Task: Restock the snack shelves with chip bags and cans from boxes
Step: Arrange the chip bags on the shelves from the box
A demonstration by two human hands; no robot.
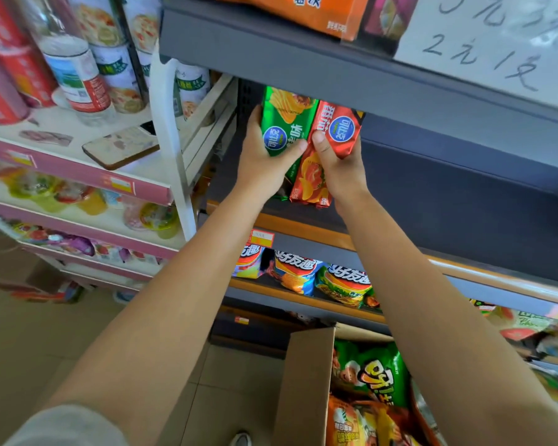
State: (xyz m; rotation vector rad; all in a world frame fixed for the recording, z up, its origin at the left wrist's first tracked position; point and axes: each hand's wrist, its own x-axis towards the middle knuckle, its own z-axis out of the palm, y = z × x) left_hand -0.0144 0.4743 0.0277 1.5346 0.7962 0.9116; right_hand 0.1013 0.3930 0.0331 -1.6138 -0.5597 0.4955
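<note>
My left hand (264,162) grips a green chip bag (287,120), thumb across its front. Right beside it my right hand (339,169) grips a red chip bag (334,133). Both bags stand upright, side by side and touching, at the left end of a dark grey shelf (464,201), their tops tucked under the shelf above. Below my arms an open cardboard box (306,387) holds more chip bags (371,375), green and orange.
A lower shelf (303,300) carries several chip bags. At the left stands a white and pink rack (171,133) with cans, bottles, jelly cups and a phone (120,148). A handwritten paper sign (490,43) hangs top right. Tiled floor lies lower left.
</note>
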